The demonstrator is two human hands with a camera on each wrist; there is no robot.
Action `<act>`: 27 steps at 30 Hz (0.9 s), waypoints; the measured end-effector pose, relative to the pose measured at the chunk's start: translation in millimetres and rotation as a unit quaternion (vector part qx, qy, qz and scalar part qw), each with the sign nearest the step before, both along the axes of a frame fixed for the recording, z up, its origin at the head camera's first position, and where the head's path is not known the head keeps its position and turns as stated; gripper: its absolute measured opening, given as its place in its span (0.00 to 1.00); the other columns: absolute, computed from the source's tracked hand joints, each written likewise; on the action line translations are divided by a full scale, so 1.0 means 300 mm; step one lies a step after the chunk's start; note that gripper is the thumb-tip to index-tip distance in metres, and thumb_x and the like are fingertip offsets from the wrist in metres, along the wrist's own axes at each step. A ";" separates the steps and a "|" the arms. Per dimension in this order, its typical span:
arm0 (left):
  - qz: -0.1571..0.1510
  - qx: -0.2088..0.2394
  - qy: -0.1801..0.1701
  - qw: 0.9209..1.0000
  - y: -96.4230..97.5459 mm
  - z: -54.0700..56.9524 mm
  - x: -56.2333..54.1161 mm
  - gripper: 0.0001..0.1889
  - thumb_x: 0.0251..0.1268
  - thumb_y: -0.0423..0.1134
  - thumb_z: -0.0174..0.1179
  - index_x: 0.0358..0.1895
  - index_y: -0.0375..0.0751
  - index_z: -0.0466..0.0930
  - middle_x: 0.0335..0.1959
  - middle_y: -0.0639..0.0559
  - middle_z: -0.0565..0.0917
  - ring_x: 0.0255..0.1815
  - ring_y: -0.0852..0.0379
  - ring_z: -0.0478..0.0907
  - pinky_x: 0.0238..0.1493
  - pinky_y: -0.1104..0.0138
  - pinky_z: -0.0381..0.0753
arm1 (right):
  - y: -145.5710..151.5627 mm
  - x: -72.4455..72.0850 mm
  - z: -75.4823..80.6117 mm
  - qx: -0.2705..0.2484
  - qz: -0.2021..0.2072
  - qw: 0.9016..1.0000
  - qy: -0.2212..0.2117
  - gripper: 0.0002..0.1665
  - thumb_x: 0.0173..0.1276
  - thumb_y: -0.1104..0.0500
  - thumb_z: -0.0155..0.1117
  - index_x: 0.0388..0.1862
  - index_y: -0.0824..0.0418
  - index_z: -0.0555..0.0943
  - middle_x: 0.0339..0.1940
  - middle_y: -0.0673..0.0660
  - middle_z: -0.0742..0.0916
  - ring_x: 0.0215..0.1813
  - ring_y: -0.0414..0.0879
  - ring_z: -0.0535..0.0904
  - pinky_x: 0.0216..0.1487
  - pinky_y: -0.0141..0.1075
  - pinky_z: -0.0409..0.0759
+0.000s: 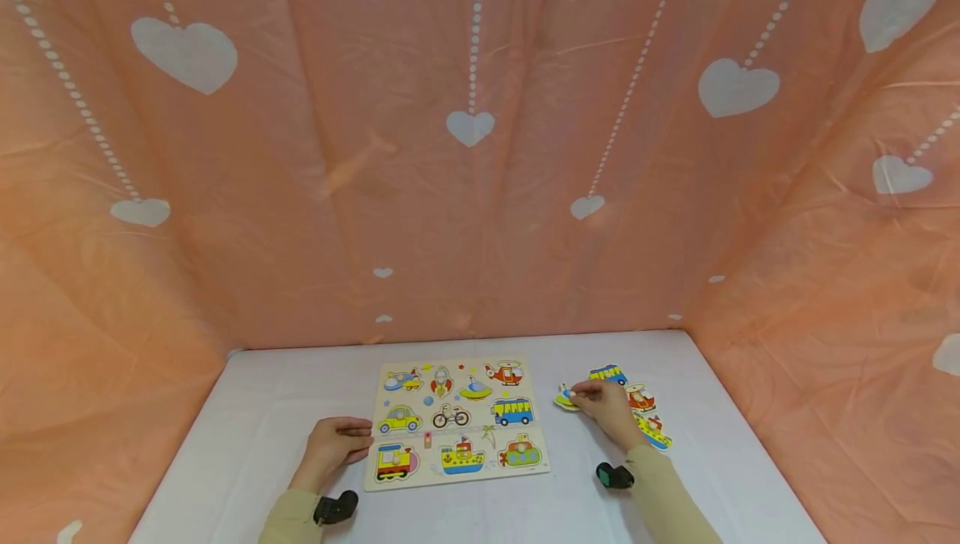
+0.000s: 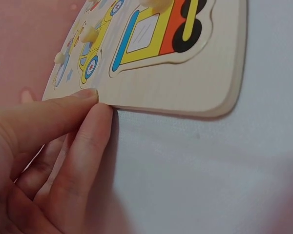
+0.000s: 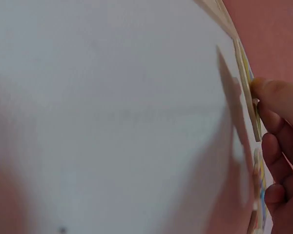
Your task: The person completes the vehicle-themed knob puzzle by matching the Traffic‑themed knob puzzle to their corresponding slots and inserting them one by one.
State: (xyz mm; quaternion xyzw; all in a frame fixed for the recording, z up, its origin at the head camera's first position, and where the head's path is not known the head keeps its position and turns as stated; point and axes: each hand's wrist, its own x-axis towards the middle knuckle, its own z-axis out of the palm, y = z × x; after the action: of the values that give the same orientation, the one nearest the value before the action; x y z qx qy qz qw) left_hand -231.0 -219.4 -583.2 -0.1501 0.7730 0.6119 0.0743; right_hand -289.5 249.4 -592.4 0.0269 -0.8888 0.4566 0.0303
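Observation:
A wooden knob puzzle board (image 1: pixel 431 476) with vehicle pictures lies on the table. My left hand (image 1: pixel 333 448) holds its left edge, the thumb (image 2: pixel 85 97) on top and a finger against the rim. To the right of the board, my right hand (image 1: pixel 609 412) pinches a flying saucer puzzle piece (image 1: pixel 564 398) by its knob. In the right wrist view that piece (image 3: pixel 248 92) appears edge-on, raised above the table with its shadow beside it. Beside and partly behind the right hand lie a bus piece (image 1: pixel 609 374), a helicopter piece (image 1: pixel 641 398) and a ship piece (image 1: pixel 652 431).
A white cloth covers the table (image 1: pixel 247 444). Orange curtains (image 1: pixel 420 219) with white hearts rise behind it and at both sides. Black wrist cameras (image 1: pixel 336 508) are strapped to both wrists. Knobs stand up from the train (image 1: pixel 393 462) and the car (image 1: pixel 401 419) on the board.

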 end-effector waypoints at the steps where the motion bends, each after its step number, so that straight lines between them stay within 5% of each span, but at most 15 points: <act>1: 0.001 0.001 0.000 1.000 0.000 0.001 0.000 0.14 0.55 0.22 0.64 0.47 0.21 0.78 0.32 0.44 0.82 0.30 0.55 0.82 0.33 0.63 0.85 | -0.004 -0.002 0.004 -0.004 0.004 1.000 0.002 0.07 0.59 0.60 0.72 0.38 0.57 0.87 0.32 0.48 0.85 0.37 0.42 0.79 0.37 0.31 0.80; 13: 0.007 -0.006 -0.006 1.000 -0.004 0.013 -0.001 0.14 0.54 0.22 0.64 0.46 0.22 0.79 0.30 0.44 0.82 0.28 0.55 0.81 0.32 0.64 0.85 | -0.094 -0.028 0.031 -0.040 0.025 0.999 0.006 0.07 0.58 0.60 0.73 0.36 0.56 0.86 0.33 0.49 0.85 0.36 0.44 0.77 0.31 0.32 0.78; 27: 0.013 -0.012 -0.006 1.000 0.010 0.021 0.011 0.14 0.54 0.23 0.64 0.45 0.22 0.79 0.29 0.44 0.82 0.27 0.55 0.81 0.31 0.64 0.85 | -0.270 -0.057 0.087 -0.016 0.085 0.996 0.016 0.05 0.60 0.58 0.71 0.37 0.54 0.86 0.33 0.46 0.84 0.40 0.44 0.76 0.42 0.38 0.75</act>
State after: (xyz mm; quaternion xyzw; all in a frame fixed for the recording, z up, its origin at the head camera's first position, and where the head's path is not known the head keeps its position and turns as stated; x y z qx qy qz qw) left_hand -227.6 -216.3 -577.0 -0.1645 0.7781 0.6023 0.0691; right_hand -306.7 168.4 -566.4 0.1089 -0.8753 0.4711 0.0057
